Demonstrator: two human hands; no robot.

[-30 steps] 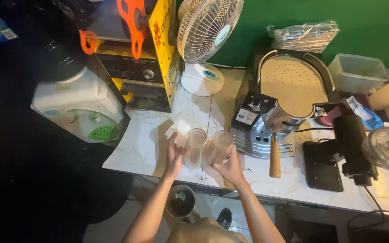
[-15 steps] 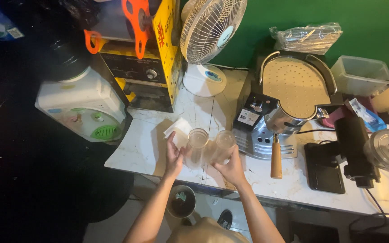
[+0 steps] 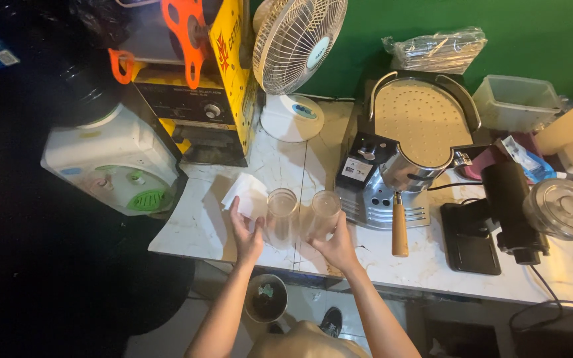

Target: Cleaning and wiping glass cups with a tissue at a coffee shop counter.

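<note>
Bare worktop (image 3: pixel 193 225) left of the two clear cups (image 3: pixel 303 215), espresso machine (image 3: pixel 406 159) close at their right, yellow machine (image 3: pixel 197 86) and fan (image 3: pixel 296 46) blocking the upper frame

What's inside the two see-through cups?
Both clear cups, left cup and right cup, look empty. The left hand and right hand cover their lower parts.

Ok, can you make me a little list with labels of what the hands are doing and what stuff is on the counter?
left hand: holds the left clear cup
right hand: holds the right clear cup
cups: upright, side by side on the white counter
behind the cups: white paper
to the right: silver coffee machine with a wooden handle
at the back: white fan, yellow machine
under the counter: small bin
</note>
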